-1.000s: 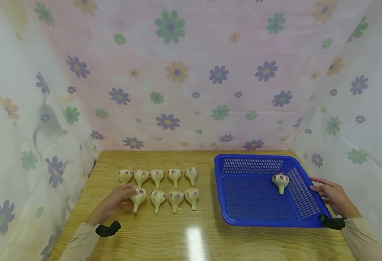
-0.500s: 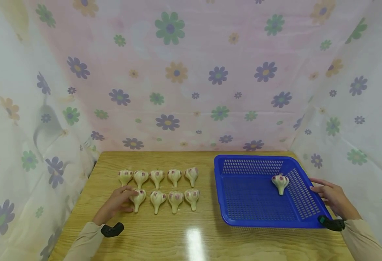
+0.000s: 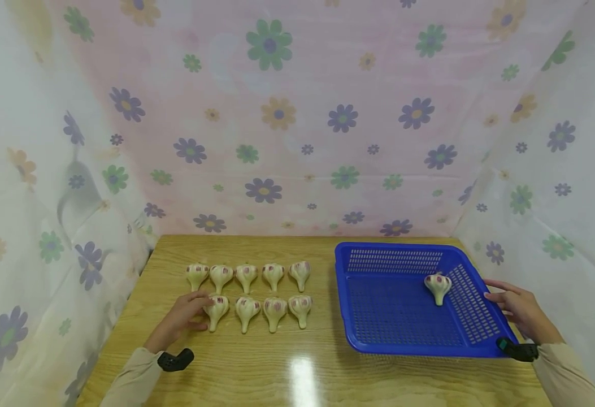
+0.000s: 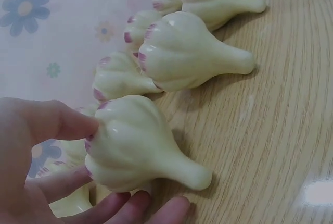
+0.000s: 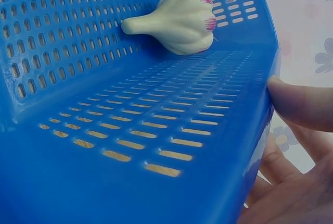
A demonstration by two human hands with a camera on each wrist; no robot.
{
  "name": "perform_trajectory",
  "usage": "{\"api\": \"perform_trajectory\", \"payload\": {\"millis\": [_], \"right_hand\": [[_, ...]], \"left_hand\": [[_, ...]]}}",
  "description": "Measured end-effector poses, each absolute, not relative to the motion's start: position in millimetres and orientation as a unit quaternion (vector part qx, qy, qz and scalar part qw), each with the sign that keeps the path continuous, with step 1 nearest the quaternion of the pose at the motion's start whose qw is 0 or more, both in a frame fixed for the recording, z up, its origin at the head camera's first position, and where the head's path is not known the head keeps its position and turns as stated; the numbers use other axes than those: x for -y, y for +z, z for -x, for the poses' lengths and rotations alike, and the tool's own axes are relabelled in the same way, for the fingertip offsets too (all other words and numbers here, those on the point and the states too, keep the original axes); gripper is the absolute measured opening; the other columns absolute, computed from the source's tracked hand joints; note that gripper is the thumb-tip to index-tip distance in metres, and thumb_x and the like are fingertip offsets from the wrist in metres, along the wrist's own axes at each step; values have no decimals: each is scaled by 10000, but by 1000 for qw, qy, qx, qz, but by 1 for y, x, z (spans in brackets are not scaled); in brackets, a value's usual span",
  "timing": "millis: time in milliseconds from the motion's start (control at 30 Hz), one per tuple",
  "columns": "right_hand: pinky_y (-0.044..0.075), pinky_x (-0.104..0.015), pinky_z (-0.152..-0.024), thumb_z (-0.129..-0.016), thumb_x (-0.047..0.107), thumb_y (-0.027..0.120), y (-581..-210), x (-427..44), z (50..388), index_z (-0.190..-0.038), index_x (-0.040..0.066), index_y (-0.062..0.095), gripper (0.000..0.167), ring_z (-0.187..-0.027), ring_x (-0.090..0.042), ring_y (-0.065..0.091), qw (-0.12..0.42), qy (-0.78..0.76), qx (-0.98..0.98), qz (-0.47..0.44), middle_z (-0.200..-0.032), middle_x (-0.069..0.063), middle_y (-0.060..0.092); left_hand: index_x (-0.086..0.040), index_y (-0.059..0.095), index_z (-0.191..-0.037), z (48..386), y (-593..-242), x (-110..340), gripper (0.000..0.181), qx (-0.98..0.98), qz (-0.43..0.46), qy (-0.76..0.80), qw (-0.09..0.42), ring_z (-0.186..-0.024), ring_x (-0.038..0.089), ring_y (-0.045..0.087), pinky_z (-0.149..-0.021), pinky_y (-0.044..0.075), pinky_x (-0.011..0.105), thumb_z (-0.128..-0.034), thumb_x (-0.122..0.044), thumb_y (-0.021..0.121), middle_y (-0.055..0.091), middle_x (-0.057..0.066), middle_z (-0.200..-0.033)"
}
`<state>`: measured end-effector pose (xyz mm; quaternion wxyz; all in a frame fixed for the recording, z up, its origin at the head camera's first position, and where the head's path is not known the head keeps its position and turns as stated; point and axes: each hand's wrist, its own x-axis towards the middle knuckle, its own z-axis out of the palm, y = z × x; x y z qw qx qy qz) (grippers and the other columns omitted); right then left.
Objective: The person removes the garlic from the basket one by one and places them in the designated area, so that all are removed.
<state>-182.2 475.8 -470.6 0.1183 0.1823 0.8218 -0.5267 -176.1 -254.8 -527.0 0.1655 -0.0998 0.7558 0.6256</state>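
Observation:
My left hand (image 3: 180, 319) is at the left end of the front row and holds a garlic bulb (image 3: 217, 308) that lies on the table. In the left wrist view, fingers touch this garlic bulb (image 4: 132, 143) at its purple-marked base and along its underside; its stem points away from the palm. At the right, my right hand (image 3: 525, 312) grips the side rim of a blue plastic basket (image 3: 349, 294). Its thumb (image 5: 299, 104) touches the rim's edge while the other fingers go behind the outer wall, partly hidden. One garlic bulb (image 5: 182, 21) lies inside the basket.
Several garlic bulbs form a back row, with a middle bulb (image 3: 246, 276). More stand in the front row, the rightmost bulb (image 3: 300, 309) among them. Wooden table (image 3: 256, 367) lies between bulbs and basket. Flowered cloth (image 3: 307, 186) encloses the back and sides.
My left hand and forearm have shifted slightly rightward at the same front-row bulb since a second ago. The basket and right hand stay in place; the head view shifts slightly.

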Motion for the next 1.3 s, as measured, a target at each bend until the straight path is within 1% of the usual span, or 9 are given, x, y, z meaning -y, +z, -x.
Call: {"api": "perform_trajectory", "payload": {"millis": [67, 167, 400, 467, 700, 933, 1133, 1233, 1300], "right_hand": [[551, -378, -695, -978, 203, 504, -470, -476, 183, -1483, -27, 205, 630, -783, -165, 650, 121, -529, -819, -184, -869, 80, 652], [549, -378, -700, -981, 208, 501, -470, -476, 182, -1484, -39, 172, 650, -786, -152, 646, 125, -532, -817, -183, -872, 93, 646], [548, -384, -703, -980, 194, 501, -471, -475, 182, -1487, -25, 190, 634, -789, -154, 649, 124, -534, -817, -180, -879, 87, 654], [548, -385, -706, -981, 195, 499, -471, -474, 182, -1487, -30, 178, 640, -793, -153, 649, 126, -533, -818, -178, -888, 82, 656], [548, -386, -702, -982, 225, 500, -471, -475, 181, -1480, -41, 186, 646, -789, -174, 648, 124, -529, -820, -180, -883, 75, 651], [548, -387, -701, -983, 234, 497, -470, -474, 179, -1474, -46, 201, 638, -790, -176, 649, 120, -523, -825, -175, -891, 66, 648], [549, -397, -703, -985, 213, 494, -468, -472, 180, -1481, -48, 171, 647, -788, -174, 650, 121, -532, -818, -182, -886, 68, 650], [550, -398, -704, -988, 205, 484, -468, -473, 180, -1477, -58, 165, 640, -791, -181, 652, 122, -527, -821, -181, -896, 51, 658], [549, -394, -702, -986, 206, 487, -467, -474, 180, -1479, -43, 191, 626, -792, -181, 650, 121, -524, -824, -179, -898, 51, 658]], "left_hand": [[37, 385, -1402, 176, -526, 255, 576, -760, 103, 622, 161, -1093, 335, 502, -763, 542, 444, -949, -267, 569, 412, 255, -1367], [29, 402, -1393, 176, -526, 254, 561, -765, 113, 616, 151, -1101, 347, 496, -753, 547, 435, -946, -265, 570, 435, 258, -1344], [38, 429, -1365, 175, -525, 252, 529, -764, 134, 617, 133, -970, 284, 573, -714, 556, 428, -928, -216, 586, 493, 257, -1282], [46, 431, -1357, 174, -525, 252, 519, -761, 137, 620, 131, -958, 286, 581, -707, 556, 431, -928, -202, 585, 499, 259, -1268], [28, 405, -1368, 171, -527, 250, 566, -755, 138, 629, 125, -1104, 365, 505, -703, 556, 438, -916, -229, 627, 444, 274, -1296], [-23, 412, -1367, 167, -528, 242, 626, -781, 133, 603, 99, -1065, 347, 523, -692, 551, 411, -872, -282, 694, 397, 251, -1294], [-24, 407, -1369, 167, -527, 242, 630, -793, 130, 587, 93, -1069, 355, 513, -684, 552, 407, -882, -318, 678, 392, 247, -1292], [-6, 394, -1371, 169, -520, 247, 632, -797, 130, 583, 90, -1094, 380, 487, -700, 551, 431, -895, -325, 661, 369, 246, -1299], [6, 386, -1373, 171, -512, 251, 639, -797, 125, 584, 84, -1114, 411, 469, -723, 549, 452, -901, -333, 651, 352, 251, -1310]]}}
